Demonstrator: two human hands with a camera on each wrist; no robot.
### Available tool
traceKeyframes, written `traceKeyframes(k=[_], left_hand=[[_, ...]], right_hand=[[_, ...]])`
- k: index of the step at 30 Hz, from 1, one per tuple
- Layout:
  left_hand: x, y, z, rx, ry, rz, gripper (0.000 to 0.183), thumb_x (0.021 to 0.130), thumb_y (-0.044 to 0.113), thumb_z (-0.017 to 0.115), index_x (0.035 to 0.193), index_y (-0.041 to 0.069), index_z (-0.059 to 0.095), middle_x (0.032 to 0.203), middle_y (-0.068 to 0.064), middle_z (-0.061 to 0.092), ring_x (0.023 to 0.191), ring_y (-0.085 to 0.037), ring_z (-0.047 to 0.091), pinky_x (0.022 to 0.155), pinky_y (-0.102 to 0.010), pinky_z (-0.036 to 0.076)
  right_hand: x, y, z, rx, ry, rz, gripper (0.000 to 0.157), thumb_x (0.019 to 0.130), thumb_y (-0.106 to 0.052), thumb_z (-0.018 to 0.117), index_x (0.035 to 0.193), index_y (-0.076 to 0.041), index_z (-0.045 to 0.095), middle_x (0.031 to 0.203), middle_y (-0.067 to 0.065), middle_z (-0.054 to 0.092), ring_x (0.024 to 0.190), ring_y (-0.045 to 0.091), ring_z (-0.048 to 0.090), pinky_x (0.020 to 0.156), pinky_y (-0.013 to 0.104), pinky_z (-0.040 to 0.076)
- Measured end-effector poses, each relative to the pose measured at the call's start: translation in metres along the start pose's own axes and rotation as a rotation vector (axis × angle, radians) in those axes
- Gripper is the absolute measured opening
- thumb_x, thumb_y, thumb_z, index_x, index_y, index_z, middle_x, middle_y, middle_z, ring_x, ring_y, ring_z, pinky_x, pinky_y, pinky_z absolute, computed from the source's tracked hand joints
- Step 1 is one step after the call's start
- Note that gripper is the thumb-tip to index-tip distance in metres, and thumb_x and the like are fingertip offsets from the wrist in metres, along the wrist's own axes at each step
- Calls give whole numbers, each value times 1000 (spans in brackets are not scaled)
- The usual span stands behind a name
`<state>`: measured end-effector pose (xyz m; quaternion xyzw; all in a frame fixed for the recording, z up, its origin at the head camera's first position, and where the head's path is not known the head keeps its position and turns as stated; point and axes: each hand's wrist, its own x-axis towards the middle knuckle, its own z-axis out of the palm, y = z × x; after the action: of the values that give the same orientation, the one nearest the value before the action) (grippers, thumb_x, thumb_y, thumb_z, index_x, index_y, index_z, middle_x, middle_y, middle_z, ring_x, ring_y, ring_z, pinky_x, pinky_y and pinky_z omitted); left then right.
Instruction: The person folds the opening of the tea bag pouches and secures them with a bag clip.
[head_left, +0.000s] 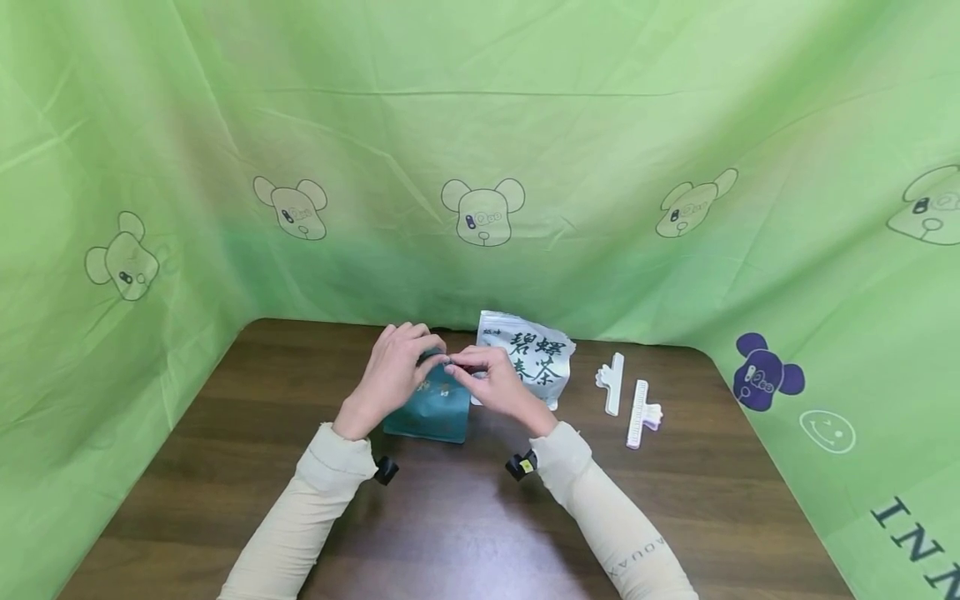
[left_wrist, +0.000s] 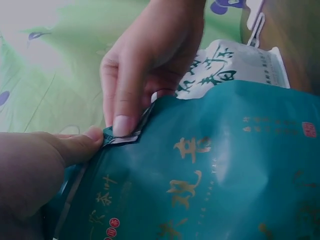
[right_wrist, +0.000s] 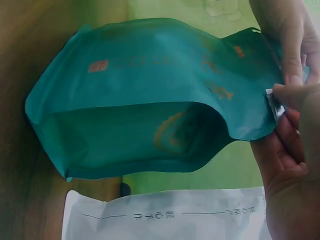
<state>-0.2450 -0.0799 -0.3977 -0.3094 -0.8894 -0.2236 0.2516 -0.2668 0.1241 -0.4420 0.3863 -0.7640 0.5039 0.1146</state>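
A teal tea pouch (head_left: 431,410) with gold lettering stands on the table between the two hands. My left hand (head_left: 396,367) pinches its top edge from the left. At the top right corner, my right hand (head_left: 495,379) pinches the edge between thumb and fingers; a silvery folded bit of the corner (left_wrist: 127,138) shows under the thumb in the left wrist view. Both thumbs are close together there. In the right wrist view the pouch's side gusset (right_wrist: 125,140) bulges open below the pinched top. A white tea pouch (head_left: 542,354) with dark green characters stands just behind the right hand.
Two white bag clips, one (head_left: 613,385) nearer the white pouch and another (head_left: 637,415) farther right, lie on the brown wooden table (head_left: 465,533). A green curtain (head_left: 480,125) with printed bear heads hangs behind the table and along its sides.
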Motion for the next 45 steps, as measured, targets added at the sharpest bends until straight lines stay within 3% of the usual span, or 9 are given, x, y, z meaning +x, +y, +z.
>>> traceKeyframes(k=[5,10,17,21,25,32,38,45], left_hand=[[1,-1,4,0,22,8,6,91,21,77,94,17,76,85,3,64,77,-18,53,72,-33,36],[1,-1,6,23,46,23,4,90,19,78,93,16,76,84,3,63,75,-18,52,71,-33,35],[1,-1,8,21,66,32,5,90,19,78,93,15,76,84,3,63,75,-18,51,71,-33,35],[1,-2,8,21,71,38,4,90,19,78,91,16,76,82,4,62,74,-18,50,71,-33,33],[1,-2,8,18,69,45,5,89,19,79,91,16,77,81,4,61,73,-17,49,71,-32,32],[1,-3,8,0,62,48,5,89,19,80,89,17,76,79,5,59,72,-17,48,70,-32,31],[1,-3,7,-4,54,43,7,88,18,80,86,16,74,77,4,57,71,-16,47,69,-31,31],[1,-3,6,-4,62,30,7,88,20,80,88,16,75,79,4,60,73,-18,50,70,-32,33]], right_hand=[[1,-1,-3,-3,-9,8,21,97,-1,64,114,2,76,99,13,76,77,11,65,69,28,57],[1,-1,-3,-31,5,-1,20,97,0,64,114,3,75,97,14,76,78,20,70,72,28,59],[1,-6,-1,-45,28,3,19,95,6,66,112,8,74,95,19,75,80,33,72,74,40,61],[4,-24,-4,-42,10,-2,18,94,11,63,108,13,73,94,24,74,76,36,71,71,43,60],[8,-43,-9,-47,-15,-13,17,91,14,64,105,14,73,92,24,73,75,30,69,69,40,60],[9,-5,-6,-59,-21,-64,19,93,5,68,110,5,76,94,15,75,77,20,70,70,31,60],[9,-3,-5,-94,-26,-88,21,92,6,69,112,6,75,96,17,75,76,17,70,68,24,58],[8,-5,-5,-96,-14,-89,21,92,5,70,112,6,75,96,16,76,75,19,70,66,24,57]])
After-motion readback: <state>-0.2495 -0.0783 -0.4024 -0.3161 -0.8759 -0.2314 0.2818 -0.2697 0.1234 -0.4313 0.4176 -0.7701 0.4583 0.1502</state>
